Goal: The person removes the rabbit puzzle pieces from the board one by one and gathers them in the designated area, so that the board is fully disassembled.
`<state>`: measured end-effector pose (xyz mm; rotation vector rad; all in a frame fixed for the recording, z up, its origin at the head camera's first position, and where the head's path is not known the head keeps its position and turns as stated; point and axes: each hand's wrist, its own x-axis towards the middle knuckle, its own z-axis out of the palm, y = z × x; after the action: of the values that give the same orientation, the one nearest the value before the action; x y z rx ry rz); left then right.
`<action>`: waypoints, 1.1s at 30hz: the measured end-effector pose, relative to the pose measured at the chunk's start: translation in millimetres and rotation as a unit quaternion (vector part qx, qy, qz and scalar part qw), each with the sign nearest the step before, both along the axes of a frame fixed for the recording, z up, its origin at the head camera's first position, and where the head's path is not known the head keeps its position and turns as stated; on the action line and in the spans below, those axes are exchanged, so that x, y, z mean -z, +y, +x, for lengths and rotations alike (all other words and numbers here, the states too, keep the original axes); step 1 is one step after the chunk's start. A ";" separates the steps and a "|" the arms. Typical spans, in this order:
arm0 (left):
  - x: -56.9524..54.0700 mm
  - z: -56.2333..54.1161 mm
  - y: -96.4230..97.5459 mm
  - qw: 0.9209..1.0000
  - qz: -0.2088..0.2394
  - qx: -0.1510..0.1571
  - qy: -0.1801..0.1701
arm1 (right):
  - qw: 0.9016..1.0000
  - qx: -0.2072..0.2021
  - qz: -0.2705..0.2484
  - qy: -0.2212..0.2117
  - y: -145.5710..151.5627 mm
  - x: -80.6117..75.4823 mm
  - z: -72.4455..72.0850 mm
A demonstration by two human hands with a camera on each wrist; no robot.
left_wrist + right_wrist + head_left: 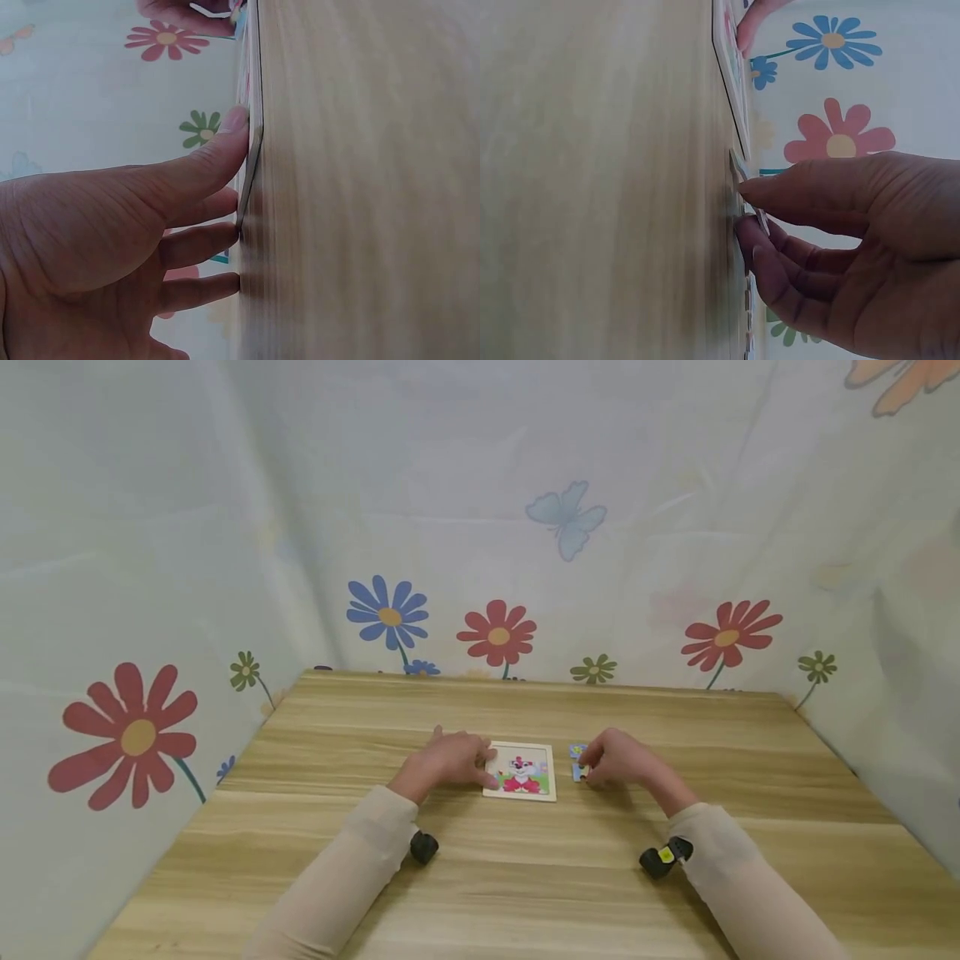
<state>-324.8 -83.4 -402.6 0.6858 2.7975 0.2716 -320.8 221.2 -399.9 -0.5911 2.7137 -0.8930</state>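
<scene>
A square wooden jigsaw puzzle tray (554,777) lies on the table, with a picture of a white-faced animal in pink and red partly filled in. At its left edge rests my left hand (456,758); in the left wrist view the thumb (225,131) lies on the tray's rim, and the extended fingertips touch its side and the tabletop. To the right of the tray, my right hand (618,757) pinches a thin puzzle piece (739,166) between thumb and fingers, tilted up from the table. Another blue puzzle piece (577,749) lies beside the fingers, partly covered.
Several more loose pieces (749,307) lie flat along the table below the right hand in the right wrist view. The wooden table (495,885) reaches to a white cloth backdrop (450,485) printed with flowers and butterflies. Black wrist cameras sit at both cuffs.
</scene>
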 end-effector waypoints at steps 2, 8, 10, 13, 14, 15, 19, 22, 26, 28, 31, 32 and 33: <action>-0.3 0.0 -0.1 1.000 0.000 -0.001 0.002 | 1.000 -0.006 0.007 0.011 -1.7 -0.4 0.1; -2.1 0.2 -0.3 1.000 0.000 0.001 0.001 | 1.000 -0.011 0.014 0.017 -2.9 -1.2 0.8; -1.8 -0.6 -0.5 1.000 -0.001 0.003 0.000 | 1.000 -0.007 0.014 0.012 -2.6 -1.3 0.8; -1.7 -2.0 -0.9 1.000 -0.003 0.005 0.002 | 1.000 -0.008 0.014 0.011 -1.3 -1.7 -0.1; -2.1 -2.3 -1.1 1.000 -0.004 0.006 0.003 | 1.000 -0.008 0.014 0.011 -1.1 -1.8 -0.3; -2.5 -2.3 -1.1 1.000 -0.005 0.007 0.003 | 1.000 -0.009 0.014 0.010 -0.7 -1.8 -0.7; -4.2 -1.3 -0.9 1.000 -0.002 0.007 0.001 | 1.000 -0.019 0.017 0.012 -0.3 -2.1 -0.4; -4.8 1.2 0.0 1.000 0.003 0.005 -0.003 | 1.000 -0.021 0.018 0.008 0.0 -2.1 1.4; -4.3 3.4 1.0 1.000 0.005 0.003 -0.007 | 1.000 -0.015 0.022 0.005 0.2 -1.1 3.0; -3.3 3.1 1.0 1.000 0.003 0.004 -0.006 | 1.000 -0.017 0.023 0.009 0.2 -0.5 2.9; -2.6 1.7 0.6 1.000 0.002 0.006 -0.003 | 1.000 -0.019 0.017 0.016 0.2 0.2 2.2; -2.7 1.5 0.4 1.000 0.003 0.006 -0.004 | 0.999 -0.024 0.016 0.019 0.6 0.3 1.9; -2.5 1.1 0.3 1.000 0.006 0.006 -0.004 | 0.999 -0.025 0.014 0.021 1.1 0.5 1.5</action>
<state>-323.7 -83.2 -400.1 0.7010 2.7852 0.2879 -319.4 222.3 -400.4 -0.6746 2.7304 -0.8391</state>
